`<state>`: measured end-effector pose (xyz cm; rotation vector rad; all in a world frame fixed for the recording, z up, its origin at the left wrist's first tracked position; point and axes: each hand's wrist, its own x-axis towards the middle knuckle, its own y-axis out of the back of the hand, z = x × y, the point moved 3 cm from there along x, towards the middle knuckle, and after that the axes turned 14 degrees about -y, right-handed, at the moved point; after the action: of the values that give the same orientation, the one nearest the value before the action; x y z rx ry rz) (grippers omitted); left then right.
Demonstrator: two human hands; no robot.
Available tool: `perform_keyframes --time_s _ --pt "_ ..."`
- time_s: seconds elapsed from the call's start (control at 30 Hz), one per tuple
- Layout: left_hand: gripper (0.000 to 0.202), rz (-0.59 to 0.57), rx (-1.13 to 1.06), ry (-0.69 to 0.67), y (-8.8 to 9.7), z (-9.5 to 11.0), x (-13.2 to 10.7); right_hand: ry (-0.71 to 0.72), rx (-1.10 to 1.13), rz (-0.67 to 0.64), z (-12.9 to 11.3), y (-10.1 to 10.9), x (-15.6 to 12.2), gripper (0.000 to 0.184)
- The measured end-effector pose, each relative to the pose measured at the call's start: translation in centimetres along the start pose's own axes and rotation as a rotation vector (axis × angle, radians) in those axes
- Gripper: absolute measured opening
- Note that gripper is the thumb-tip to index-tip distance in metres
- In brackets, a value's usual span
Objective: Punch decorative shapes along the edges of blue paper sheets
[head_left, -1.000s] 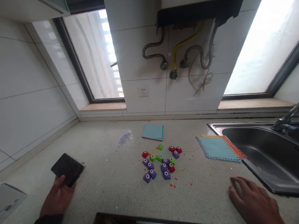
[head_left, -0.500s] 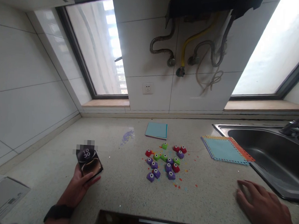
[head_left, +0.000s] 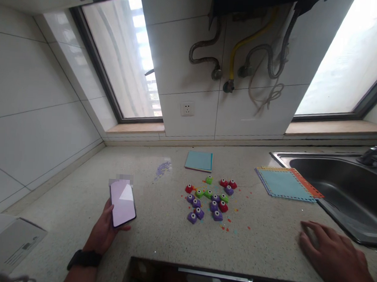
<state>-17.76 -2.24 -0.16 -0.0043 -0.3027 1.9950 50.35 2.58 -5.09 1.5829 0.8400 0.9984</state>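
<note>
My left hand (head_left: 105,227) is wrapped round a smartphone (head_left: 123,205), whose screen shows a pale pink-white display and faces up. A dark watch band circles that wrist. On the counter's right side my right hand (head_left: 331,252) rests with its fingers stretched out, holding nothing, near the sink's front corner. Between the hands lie several small craft punches (head_left: 214,206) in purple, red and green, each with a round white button on top. Tiny coloured paper bits (head_left: 226,229) are scattered among them.
A stack of light-blue square paper (head_left: 199,160) lies behind the punches. Larger sheets with punched edges (head_left: 288,184) overlap beside the steel sink (head_left: 319,200). Purple paper bits (head_left: 164,168) form a small pile. A white box (head_left: 19,243) stands at the left front. Pipes hang on the wall.
The phone's screen has gone from a dark lock screen with a clock to a pale, bright display. My left thumb has moved to the phone's left edge. My right hand stays put.
</note>
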Motion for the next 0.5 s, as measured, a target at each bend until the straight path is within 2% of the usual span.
perform_keyframes --time_s 0.2,0.5 --pt "0.065 0.038 -0.03 0.022 -0.01 0.0 -0.05 0.0 -0.018 0.008 -0.37 0.57 -0.2 0.053" --pt "0.068 -0.024 0.013 0.009 -0.12 0.02 0.05 0.001 -0.022 0.001 -0.24 0.38 -0.08 0.053"
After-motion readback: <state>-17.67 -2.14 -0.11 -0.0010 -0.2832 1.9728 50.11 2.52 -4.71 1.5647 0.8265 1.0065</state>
